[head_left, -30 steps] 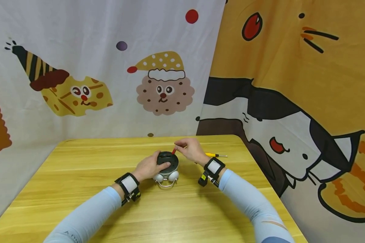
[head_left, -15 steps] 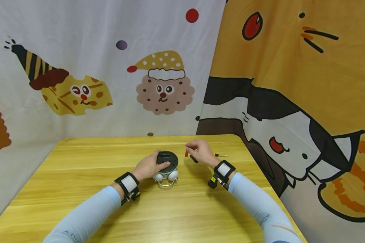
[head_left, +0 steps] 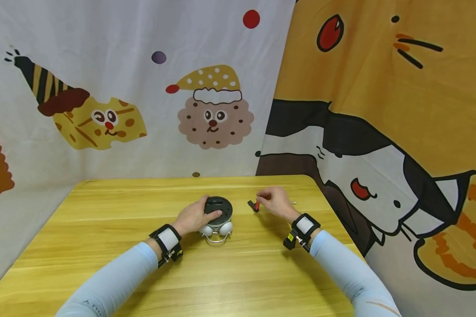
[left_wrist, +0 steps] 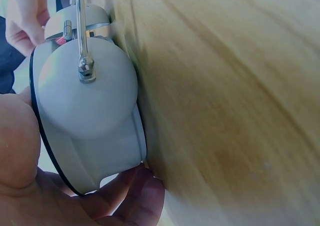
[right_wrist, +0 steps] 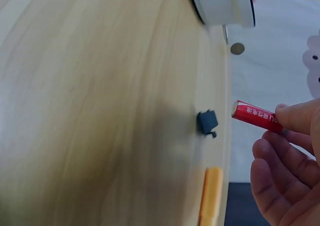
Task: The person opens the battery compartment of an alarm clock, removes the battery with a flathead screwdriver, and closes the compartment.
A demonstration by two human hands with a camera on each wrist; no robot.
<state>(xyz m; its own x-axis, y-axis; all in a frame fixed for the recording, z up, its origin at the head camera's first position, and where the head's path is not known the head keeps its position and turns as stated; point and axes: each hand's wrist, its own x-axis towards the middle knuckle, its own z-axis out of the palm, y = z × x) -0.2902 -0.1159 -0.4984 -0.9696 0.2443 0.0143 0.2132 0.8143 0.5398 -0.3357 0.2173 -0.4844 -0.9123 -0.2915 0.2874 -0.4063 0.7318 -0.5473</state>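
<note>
A white twin-bell alarm clock [head_left: 219, 215] lies with its black back up and its bells and wire handle toward me. My left hand [head_left: 192, 217] grips it from the left, thumb across the back; in the left wrist view its fingers curl under the white casing [left_wrist: 92, 156]. Between thumb and fingers, my right hand [head_left: 277, 203] pinches one end of a red battery [right_wrist: 256, 116], held above the table to the right of the clock. A small black battery cover [right_wrist: 207, 123] lies on the wood near the battery.
A screwdriver with a yellow handle [right_wrist: 212, 193] lies at the right, mostly behind my right hand in the head view. The wooden table [head_left: 143, 273] ends at a printed cloth backdrop [head_left: 115, 163] along its far side.
The right hand has carried the red battery away from the clock's back, rightward to beside the black cover. The left hand and clock have stayed in place.
</note>
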